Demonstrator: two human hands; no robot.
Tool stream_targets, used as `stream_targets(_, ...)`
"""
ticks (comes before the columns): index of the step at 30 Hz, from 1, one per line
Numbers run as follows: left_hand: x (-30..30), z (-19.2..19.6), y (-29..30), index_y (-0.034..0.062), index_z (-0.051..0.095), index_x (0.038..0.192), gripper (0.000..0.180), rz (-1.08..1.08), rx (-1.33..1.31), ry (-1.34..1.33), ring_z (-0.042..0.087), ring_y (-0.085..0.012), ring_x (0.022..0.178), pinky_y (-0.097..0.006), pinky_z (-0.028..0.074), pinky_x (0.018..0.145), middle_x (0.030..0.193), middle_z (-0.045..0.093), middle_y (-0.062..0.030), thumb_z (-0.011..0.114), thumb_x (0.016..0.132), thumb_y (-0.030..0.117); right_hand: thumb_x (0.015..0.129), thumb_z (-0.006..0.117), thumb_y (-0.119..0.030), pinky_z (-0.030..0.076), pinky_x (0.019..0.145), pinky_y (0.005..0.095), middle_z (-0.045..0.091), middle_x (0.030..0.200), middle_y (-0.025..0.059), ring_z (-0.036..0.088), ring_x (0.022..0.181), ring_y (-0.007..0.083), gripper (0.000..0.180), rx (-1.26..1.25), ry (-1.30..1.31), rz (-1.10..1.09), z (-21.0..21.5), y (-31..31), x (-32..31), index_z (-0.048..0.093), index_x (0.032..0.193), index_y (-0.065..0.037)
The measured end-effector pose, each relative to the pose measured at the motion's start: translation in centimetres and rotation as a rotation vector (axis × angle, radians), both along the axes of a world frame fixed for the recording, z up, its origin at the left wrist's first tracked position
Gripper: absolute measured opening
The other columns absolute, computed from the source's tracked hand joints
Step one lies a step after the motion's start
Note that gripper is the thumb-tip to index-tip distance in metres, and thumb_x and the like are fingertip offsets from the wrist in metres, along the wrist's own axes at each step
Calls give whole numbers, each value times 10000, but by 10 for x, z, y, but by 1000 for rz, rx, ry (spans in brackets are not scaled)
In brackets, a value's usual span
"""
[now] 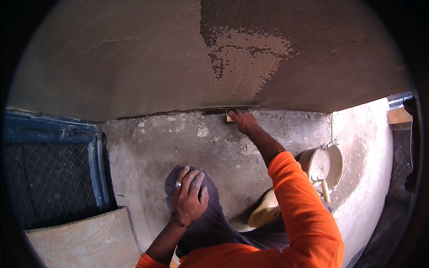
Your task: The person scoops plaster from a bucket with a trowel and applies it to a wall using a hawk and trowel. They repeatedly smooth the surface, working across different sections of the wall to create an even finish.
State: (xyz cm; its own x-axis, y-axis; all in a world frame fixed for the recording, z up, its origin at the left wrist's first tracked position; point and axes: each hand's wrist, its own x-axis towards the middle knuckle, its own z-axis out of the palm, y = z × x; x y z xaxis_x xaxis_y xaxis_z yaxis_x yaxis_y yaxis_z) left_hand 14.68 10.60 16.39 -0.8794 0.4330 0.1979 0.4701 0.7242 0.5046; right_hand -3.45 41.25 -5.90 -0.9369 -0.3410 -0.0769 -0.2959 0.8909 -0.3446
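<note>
The right hand (241, 120), fingers closed on a small float (230, 118), works the wall's (134, 53) base, its upper patch (246, 51) unsmoothed, while the left hand (189, 196) rests open-fingered on the knee (178, 176).

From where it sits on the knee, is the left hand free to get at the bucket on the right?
Probably not easily. The left hand rests on the knee, and the bucket lies beyond the outstretched right arm, which crosses between them.

bare floor (178, 143) lies open leftward; bucket (328, 163) and wall (134, 58) hem the right hand (243, 121).
</note>
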Motion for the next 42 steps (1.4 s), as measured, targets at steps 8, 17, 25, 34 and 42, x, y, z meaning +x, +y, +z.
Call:
stream_targets(8,-14,-5,-2,-4,639,1243,440,-11,15,-28,526,-421,1310,-487,458,1086,1260,622,-175,725,822,88,930,513,-32,564,737,507,702,983,214,703,882,413,298,24,83,37,110,-3,5,552,1218,-96)
stream_targets(17,-23,-31,-5,12,623,1281,469,-8,73,-26,508,-407,1318,-486,462,1078,1246,613,-178,711,844,158,954,519,-68,547,736,525,681,963,197,686,862,421,223,-24,232,44,271,-9,12,524,1176,-85)
stream_targets(25,-29,-51,-5,4,641,1239,460,-19,93,-14,545,-433,1260,-500,485,1029,1211,623,-227,715,820,179,911,671,-110,546,773,516,682,990,194,684,919,414,331,81,202,22,442,-7,35,512,1201,-85)
stream_targets(34,-41,-55,-1,-20,659,1200,435,-57,78,-32,574,-432,1215,-502,491,1019,1180,634,-249,699,810,168,939,696,-163,586,859,454,712,997,137,722,920,283,344,171,303,-35,612,-8,36,567,1248,-82)
stream_targets(42,-42,-50,0,17,591,1317,507,-26,12,-108,549,-450,1248,-513,477,1033,1334,560,-276,668,866,236,901,779,-169,555,891,398,703,1041,102,691,952,244,419,-11,779,-78,698,6,43,614,1268,-54)
